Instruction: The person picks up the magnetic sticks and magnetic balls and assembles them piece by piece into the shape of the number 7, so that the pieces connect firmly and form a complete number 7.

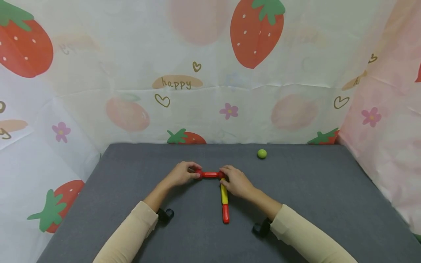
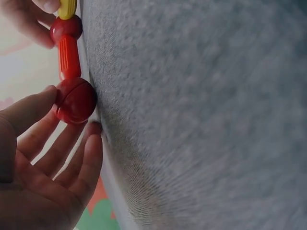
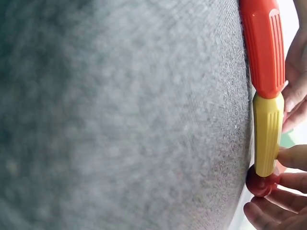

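A red ball (image 2: 76, 101) at the left end of a short red rod (image 1: 210, 174) is pinched between the thumb and fingers of my left hand (image 1: 180, 174). The rod's right end meets a second red ball (image 3: 259, 184), which my right hand (image 1: 239, 182) holds with its fingers. My right thumb touches the yellow rod (image 3: 268, 134) that joins this ball. Another red rod (image 1: 225, 213) continues from the yellow one toward the near side. The joined toy pieces lie along the grey table in a corner shape, and my fingers partly hide both balls.
A green ball (image 1: 262, 153) sits near the back edge of the grey table (image 1: 312, 190), right of both hands. Behind it hangs a strawberry-print cloth (image 1: 217, 120). Black wrist mounts (image 1: 261, 229) stick out by both sleeves.
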`<state>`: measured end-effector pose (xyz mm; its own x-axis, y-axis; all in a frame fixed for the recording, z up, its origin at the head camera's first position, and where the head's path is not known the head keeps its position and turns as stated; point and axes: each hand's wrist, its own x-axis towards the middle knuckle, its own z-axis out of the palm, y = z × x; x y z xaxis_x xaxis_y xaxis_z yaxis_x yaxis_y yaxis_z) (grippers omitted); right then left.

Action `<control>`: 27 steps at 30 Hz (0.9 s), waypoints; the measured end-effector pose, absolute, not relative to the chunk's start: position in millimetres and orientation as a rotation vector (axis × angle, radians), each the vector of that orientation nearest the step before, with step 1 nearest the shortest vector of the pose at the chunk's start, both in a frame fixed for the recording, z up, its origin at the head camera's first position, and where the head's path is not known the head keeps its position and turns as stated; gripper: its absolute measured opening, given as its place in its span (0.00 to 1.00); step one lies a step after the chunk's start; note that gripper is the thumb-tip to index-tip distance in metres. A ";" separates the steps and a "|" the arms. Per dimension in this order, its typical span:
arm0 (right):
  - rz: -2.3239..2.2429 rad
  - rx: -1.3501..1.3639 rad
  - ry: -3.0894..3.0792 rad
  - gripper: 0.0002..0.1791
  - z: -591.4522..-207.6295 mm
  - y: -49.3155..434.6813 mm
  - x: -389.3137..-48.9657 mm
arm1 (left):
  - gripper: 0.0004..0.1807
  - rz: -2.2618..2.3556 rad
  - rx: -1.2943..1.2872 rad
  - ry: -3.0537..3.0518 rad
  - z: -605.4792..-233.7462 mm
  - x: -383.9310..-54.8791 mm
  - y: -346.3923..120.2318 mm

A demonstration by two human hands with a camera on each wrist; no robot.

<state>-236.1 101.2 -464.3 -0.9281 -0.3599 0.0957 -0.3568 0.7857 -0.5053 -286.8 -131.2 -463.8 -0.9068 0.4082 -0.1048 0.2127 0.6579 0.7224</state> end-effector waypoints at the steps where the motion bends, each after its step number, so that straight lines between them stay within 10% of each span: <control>1: -0.836 -0.596 2.963 0.23 -464.0 101.7 -235.9 | 0.16 1.089 0.516 2.611 -463.3 -287.4 -131.4; 27: -0.790 -0.605 2.953 0.22 -462.1 117.7 -232.9 | 0.17 1.083 0.662 2.666 -413.8 -336.6 -85.9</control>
